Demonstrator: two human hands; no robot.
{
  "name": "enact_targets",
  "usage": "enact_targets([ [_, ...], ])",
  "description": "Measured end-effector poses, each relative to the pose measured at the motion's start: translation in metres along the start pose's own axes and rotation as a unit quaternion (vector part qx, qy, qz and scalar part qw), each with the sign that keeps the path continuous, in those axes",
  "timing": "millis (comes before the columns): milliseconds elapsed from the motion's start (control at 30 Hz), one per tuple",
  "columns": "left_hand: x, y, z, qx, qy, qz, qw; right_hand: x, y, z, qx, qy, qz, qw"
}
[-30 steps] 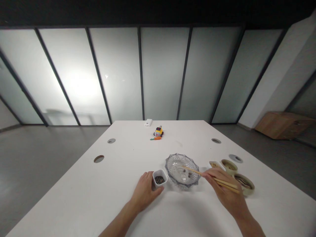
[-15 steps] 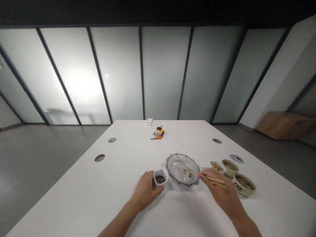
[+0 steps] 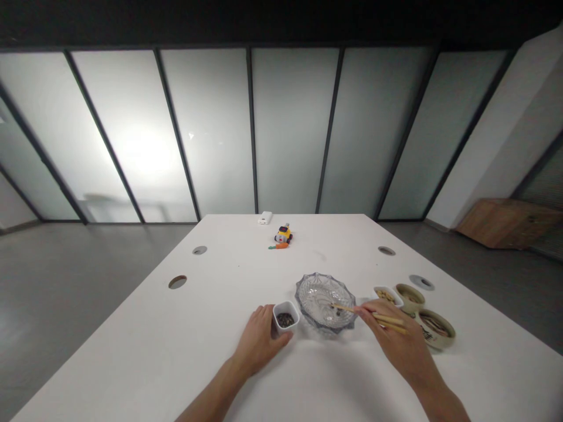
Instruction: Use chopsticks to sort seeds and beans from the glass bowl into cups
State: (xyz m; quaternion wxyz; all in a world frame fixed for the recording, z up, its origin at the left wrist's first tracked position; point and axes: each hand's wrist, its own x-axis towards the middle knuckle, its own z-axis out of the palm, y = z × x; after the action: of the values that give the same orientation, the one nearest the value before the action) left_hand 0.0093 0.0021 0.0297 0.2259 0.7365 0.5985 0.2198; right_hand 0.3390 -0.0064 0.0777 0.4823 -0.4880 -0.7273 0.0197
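Note:
My left hand [image 3: 258, 341] is wrapped round the left and near sides of a small white square bowl [image 3: 278, 326], which holds dark seeds [image 3: 285, 319]. My right hand [image 3: 398, 337] grips a pair of wooden chopsticks [image 3: 389, 320]. Their tips reach down into a clear glass bowl [image 3: 308, 313] with a scalloped rim, between my two hands. A few small dark bits [image 3: 338, 312] lie in the glass bowl near the tips. Whether the tips pinch one is too small to tell.
Right of the glass bowl stand a white dish of light nuts [image 3: 386, 296], a beige ceramic bowl [image 3: 411, 298] and another beige bowl [image 3: 444, 340] with markings. Farther back lie a toy carrot [image 3: 280, 247], a yellow toy car [image 3: 284, 234] and a white box-shaped device [image 3: 264, 218]. Holes pierce the white table [image 3: 220, 305].
My right hand and the chopsticks have shifted very slightly to the right, with the tips still in the glass bowl. My left hand and the white bowl have stayed put.

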Motion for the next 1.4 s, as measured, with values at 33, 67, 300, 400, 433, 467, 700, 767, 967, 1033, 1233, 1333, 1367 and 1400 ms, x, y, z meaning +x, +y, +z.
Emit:
enact_targets([
  [33, 0.000, 0.000, 0.000, 0.003, -0.001, -0.001, 1.000, 0.000, 0.000, 0.000, -0.004, -0.001, -0.005, 1.000],
  [67, 0.000, 0.000, 0.000, 0.005, -0.003, -0.001, 1.000, 0.000, 0.000, 0.000, -0.007, -0.002, -0.008, 1.000],
  [300, 0.001, 0.000, 0.000, 0.005, -0.002, -0.001, 1.000, -0.001, 0.002, -0.001, 0.015, -0.005, 0.015, 1.000],
  [400, 0.000, 0.000, 0.000, 0.001, -0.003, -0.001, 1.000, -0.001, -0.001, -0.002, 0.024, -0.012, 0.022, 0.999],
  [433, 0.000, 0.001, 0.000, -0.001, -0.004, -0.001, 1.000, 0.000, -0.001, -0.002, 0.027, -0.012, 0.022, 0.999],
  [467, 0.000, 0.001, -0.001, -0.001, -0.004, 0.000, 1.000, 0.000, -0.002, -0.002, 0.029, -0.011, 0.022, 0.999],
  [700, 0.000, 0.001, -0.001, -0.004, -0.004, 0.004, 1.000, 0.003, -0.006, -0.006, 0.026, 0.039, 0.006, 0.999],
  [767, 0.001, 0.000, -0.001, -0.004, -0.002, 0.006, 1.000, 0.004, -0.010, -0.007, 0.028, 0.062, 0.001, 0.998],
  [967, 0.001, -0.001, 0.000, -0.006, -0.001, 0.007, 1.000, 0.000, -0.035, 0.002, 0.089, 0.063, 0.036, 0.993],
  [1033, 0.001, 0.000, 0.000, -0.010, -0.001, 0.006, 1.000, -0.001, -0.040, 0.004, 0.108, 0.032, 0.034, 0.993],
  [1233, 0.001, -0.001, 0.000, -0.003, -0.001, 0.004, 1.000, 0.005, -0.016, -0.011, -0.005, 0.076, 0.005, 0.997],
  [1333, 0.001, -0.002, 0.001, -0.007, 0.005, 0.008, 1.000, 0.006, 0.002, -0.016, -0.057, 0.050, -0.013, 0.997],
  [1367, 0.001, -0.002, 0.001, -0.009, 0.005, 0.009, 1.000, 0.006, 0.006, -0.016, -0.064, 0.034, -0.014, 0.997],
  [1400, 0.000, -0.002, 0.001, -0.010, 0.006, 0.009, 1.000, 0.005, 0.009, -0.015, -0.066, 0.019, -0.015, 0.998],
])
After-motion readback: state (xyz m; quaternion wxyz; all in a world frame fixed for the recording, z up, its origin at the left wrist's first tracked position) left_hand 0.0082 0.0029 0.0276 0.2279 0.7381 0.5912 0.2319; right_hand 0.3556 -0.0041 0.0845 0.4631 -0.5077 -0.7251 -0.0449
